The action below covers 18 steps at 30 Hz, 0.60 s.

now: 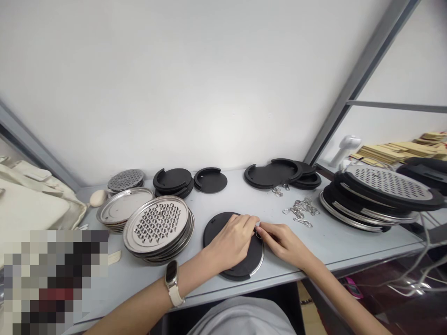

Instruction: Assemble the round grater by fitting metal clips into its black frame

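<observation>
A round black disc (213, 232) lies on the grey table close to its front edge, with a bright metal rim showing along its right side. My left hand (230, 244) rests across it, palm down, fingers bent together at the disc's right edge; what its fingertips hold is hidden. At that same edge my right hand (284, 244) pinches a small metal ring or clip (259, 234) between thumb and forefinger. The two hands' fingertips nearly meet. To the right lies a loose heap of wire clips (302, 207).
Metal grater discs (157, 225) and plain metal discs (125, 204) are stacked at left. Black holders (174, 179) line the wall, with others (274, 172) at back right. A tall stack of graters in black holders (377, 200) stands at right, beside a metal post (363, 83).
</observation>
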Motion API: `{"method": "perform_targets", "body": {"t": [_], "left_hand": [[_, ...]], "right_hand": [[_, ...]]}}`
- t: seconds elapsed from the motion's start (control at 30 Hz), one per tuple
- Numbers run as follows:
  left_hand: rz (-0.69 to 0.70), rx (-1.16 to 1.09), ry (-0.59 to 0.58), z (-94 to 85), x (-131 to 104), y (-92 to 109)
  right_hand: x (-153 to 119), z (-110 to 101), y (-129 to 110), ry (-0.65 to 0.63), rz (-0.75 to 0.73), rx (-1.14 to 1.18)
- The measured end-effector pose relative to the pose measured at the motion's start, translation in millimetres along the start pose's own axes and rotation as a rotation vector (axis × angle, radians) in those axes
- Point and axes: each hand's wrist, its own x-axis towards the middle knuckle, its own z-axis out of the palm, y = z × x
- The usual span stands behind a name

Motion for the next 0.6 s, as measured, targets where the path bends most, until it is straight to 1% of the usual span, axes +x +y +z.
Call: {"method": "perform_targets", "body": {"t": [0.3, 0.47, 0.6], "left_hand": [[-0.003, -0.035, -0.005, -0.9, -0.4, -0.1], [0.022, -0.041, 0.008, 1.6, -0.8, -1.4], [0.008, -0.038, -0.002, 1.9, -0.5, -1.4]], "right_hand": [[-0.5, 1.7, -0.8, 0.050, -0.039, -0.049], [-1.3, 1.2, 0.1, 0.093, -0.035, -0.040], [-0.7, 0.2, -0.5, 0.069, -0.019, -0.024]]}}
